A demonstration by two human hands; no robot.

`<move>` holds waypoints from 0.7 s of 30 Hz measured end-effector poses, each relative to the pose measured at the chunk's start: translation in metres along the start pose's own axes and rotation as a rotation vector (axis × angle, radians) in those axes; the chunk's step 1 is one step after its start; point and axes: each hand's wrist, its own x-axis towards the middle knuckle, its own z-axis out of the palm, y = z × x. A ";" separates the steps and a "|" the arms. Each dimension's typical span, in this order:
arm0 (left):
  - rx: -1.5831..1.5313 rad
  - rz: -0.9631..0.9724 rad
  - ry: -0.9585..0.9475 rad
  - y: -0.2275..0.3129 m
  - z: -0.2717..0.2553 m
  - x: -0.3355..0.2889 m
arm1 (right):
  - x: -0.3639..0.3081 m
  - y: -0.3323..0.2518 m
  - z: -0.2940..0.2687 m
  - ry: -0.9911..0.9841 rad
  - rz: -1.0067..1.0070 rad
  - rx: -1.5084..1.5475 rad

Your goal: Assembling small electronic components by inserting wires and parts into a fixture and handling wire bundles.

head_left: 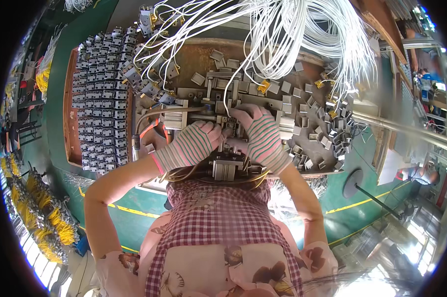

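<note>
Both my hands wear striped knit gloves and meet over a metal clamping fixture [224, 168] in front of my body. My left hand [191, 143] is closed, its fingertips pressed together at the fixture's middle; what they pinch is hidden. Reaching in from the other side, my right hand [262, 136] has its fingers curled around the end of a white wire [226, 96]. That wire loops down from a large bundle of white wires [302, 34] at the far side. The wire's tip is hidden by my fingers and the fixture.
Rows of small grey metal-cased parts [102, 99] fill a wooden tray [71, 143] at the left. Loose metal housings [315, 119] lie scattered at the right. Orange-handled pliers [152, 127] rest beside my left hand. A round-based stand [353, 183] is on the green floor.
</note>
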 end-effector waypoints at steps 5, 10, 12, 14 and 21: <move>-0.371 -0.159 0.324 0.010 -0.015 -0.025 | 0.021 0.046 -0.028 0.222 0.237 0.070; -1.061 -0.482 0.498 0.018 -0.017 -0.003 | 0.040 0.093 -0.028 -0.149 0.394 -0.031; -1.247 -0.491 0.578 0.022 -0.020 0.006 | 0.022 0.077 -0.029 0.111 0.141 -0.184; -1.525 -0.609 0.285 0.023 -0.017 0.003 | -0.005 0.040 -0.063 0.106 0.245 0.064; -0.989 -0.484 0.368 -0.034 -0.105 -0.035 | -0.077 0.010 -0.109 -0.003 -0.027 -0.246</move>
